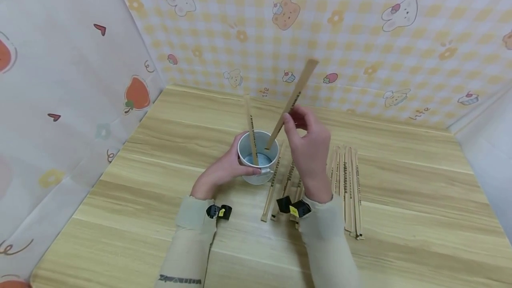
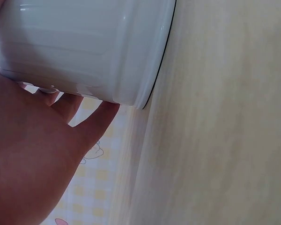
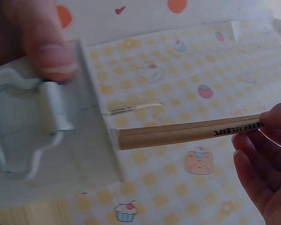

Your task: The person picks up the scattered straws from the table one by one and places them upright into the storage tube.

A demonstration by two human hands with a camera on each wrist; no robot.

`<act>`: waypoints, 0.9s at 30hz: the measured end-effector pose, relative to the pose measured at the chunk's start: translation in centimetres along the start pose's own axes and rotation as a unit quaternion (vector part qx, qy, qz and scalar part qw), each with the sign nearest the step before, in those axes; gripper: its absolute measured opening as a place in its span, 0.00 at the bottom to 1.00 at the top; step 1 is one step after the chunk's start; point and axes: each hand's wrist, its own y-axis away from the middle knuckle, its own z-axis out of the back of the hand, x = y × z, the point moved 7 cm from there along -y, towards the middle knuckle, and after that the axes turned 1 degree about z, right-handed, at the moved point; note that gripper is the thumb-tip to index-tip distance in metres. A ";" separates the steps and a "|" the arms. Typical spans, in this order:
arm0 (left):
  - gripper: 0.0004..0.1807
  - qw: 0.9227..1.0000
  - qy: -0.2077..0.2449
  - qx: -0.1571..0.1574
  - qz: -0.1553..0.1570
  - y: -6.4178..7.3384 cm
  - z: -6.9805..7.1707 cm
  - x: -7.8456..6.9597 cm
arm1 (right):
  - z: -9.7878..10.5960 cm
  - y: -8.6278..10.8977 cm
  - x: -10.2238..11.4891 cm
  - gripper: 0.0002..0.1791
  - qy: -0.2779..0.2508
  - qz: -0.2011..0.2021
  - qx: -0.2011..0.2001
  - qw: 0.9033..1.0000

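A white cup (image 1: pixel 258 177) with a folding wire handle (image 3: pixel 51 108) stands on the table, and my left hand (image 1: pixel 224 166) grips it around the side, thumb near the rim. In the left wrist view the fingers of the left hand (image 2: pixel 37 136) press the wall of the cup (image 2: pixel 84 47). One paper-wrapped straw (image 1: pixel 251 132) leans inside the cup. My right hand (image 1: pixel 310 146) pinches a second paper-wrapped straw (image 1: pixel 296 92) between thumb and fingers, slanted, its lower end at the cup's mouth. The right wrist view shows this held straw (image 3: pixel 178 132) with printed lettering.
Several more wrapped straws (image 1: pixel 347 190) lie side by side on the wooden table (image 1: pixel 408 199), partly under the right arm. A yellow checked cloth (image 1: pixel 344 57) hangs behind the table, and a white printed cloth (image 1: pixel 72 66) hangs at the left.
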 end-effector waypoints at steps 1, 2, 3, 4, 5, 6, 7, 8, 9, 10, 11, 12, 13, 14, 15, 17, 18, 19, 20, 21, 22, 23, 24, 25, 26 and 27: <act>0.54 1.000 0.000 0.000 0.000 0.0 0.0 0.0 | -0.4 0.1 -0.2 0.13 0.008 0.001 0.011 1.000; 0.54 1.000 -0.001 0.000 0.000 0.0 0.0 0.0 | -0.9 0.2 -0.4 0.12 0.017 0.002 0.021 1.000; 0.54 1.000 -0.001 0.000 -0.001 0.0 0.0 0.0 | -1.3 0.3 -0.6 0.12 0.027 0.001 0.032 0.999; 0.54 1.000 0.000 0.000 -0.001 0.0 0.0 0.0 | -1.7 0.5 -0.8 0.12 0.037 0.000 0.044 0.998; 0.54 1.000 0.000 0.001 -0.001 0.0 0.0 0.0 | -2.0 0.6 -1.1 0.11 0.048 -0.004 0.056 0.997; 0.54 1.000 0.000 0.002 -0.002 0.0 0.0 0.0 | -2.3 0.8 -1.3 0.11 0.058 -0.008 0.067 0.996; 0.54 1.000 0.000 0.003 -0.002 0.0 0.0 0.1 | -2.6 0.9 -1.6 0.11 0.069 -0.013 0.078 0.994; 0.54 1.000 0.000 0.003 -0.002 0.0 0.0 0.1 | -2.9 1.0 -1.8 0.12 0.077 -0.019 0.088 0.993; 0.54 1.000 -0.001 0.004 -0.003 0.0 0.0 0.1 | -3.2 1.2 -2.0 0.12 0.086 -0.026 0.097 0.991; 0.54 1.000 -0.002 0.004 -0.002 0.0 0.0 0.1 | -3.4 1.3 -2.3 0.12 0.092 -0.032 0.106 0.990; 0.54 1.000 -0.005 0.003 -0.001 0.1 0.0 0.1 | -3.6 1.4 -2.5 0.12 0.098 -0.038 0.114 0.988; 0.55 1.000 -0.005 0.003 -0.001 0.1 0.0 0.0 | -3.9 1.5 -2.7 0.12 0.102 -0.042 0.121 0.986; 0.55 1.000 -0.006 0.003 0.001 0.1 0.0 0.0 | -4.1 1.6 -3.0 0.12 0.103 -0.049 0.129 0.985; 0.55 1.000 -0.006 0.003 0.001 0.1 0.0 0.0 | -4.3 1.8 -3.2 0.12 0.102 -0.056 0.138 0.984; 0.55 1.000 -0.007 0.004 0.003 0.1 0.0 0.0 | -4.6 1.9 -3.4 0.12 0.104 -0.064 0.148 0.981; 0.55 1.000 -0.005 0.004 0.007 0.1 0.0 0.1 | -5.0 2.1 -3.9 0.11 0.107 -0.082 0.168 0.977; 0.55 1.000 -0.004 0.005 0.007 0.1 0.0 0.1 | -5.2 2.2 -4.1 0.11 0.110 -0.090 0.178 0.974; 0.55 1.000 -0.002 0.006 0.007 0.1 0.0 0.1 | -5.3 2.4 -4.3 0.11 0.112 -0.100 0.187 0.971; 0.55 1.000 -0.001 0.006 0.009 0.1 0.0 0.2 | -5.5 2.5 -4.5 0.11 0.118 -0.108 0.195 0.968; 0.55 1.000 0.001 0.006 0.010 0.0 0.1 0.2 | -5.6 2.6 -4.7 0.11 0.123 -0.113 0.203 0.965; 0.55 1.000 0.002 0.006 0.010 0.0 0.1 0.2 | -5.7 2.7 -4.8 0.11 0.126 -0.117 0.209 0.963; 0.55 1.000 0.004 0.006 0.009 0.0 0.1 0.3 | -5.8 2.7 -4.9 0.11 0.128 -0.120 0.213 0.961; 0.55 1.000 0.005 0.007 0.009 0.0 0.1 0.3 | -5.9 2.8 -5.0 0.11 0.131 -0.121 0.216 0.960; 0.55 1.000 0.006 0.007 0.009 0.0 0.1 0.3 | -6.0 2.9 -5.1 0.11 0.134 -0.122 0.218 0.959; 0.55 1.000 0.006 0.008 0.008 0.0 0.1 0.2 | -6.1 3.0 -5.2 0.11 0.137 -0.123 0.220 0.958; 0.55 1.000 0.008 0.009 0.007 0.0 0.1 0.2 | -6.2 3.0 -5.3 0.11 0.139 -0.123 0.220 0.958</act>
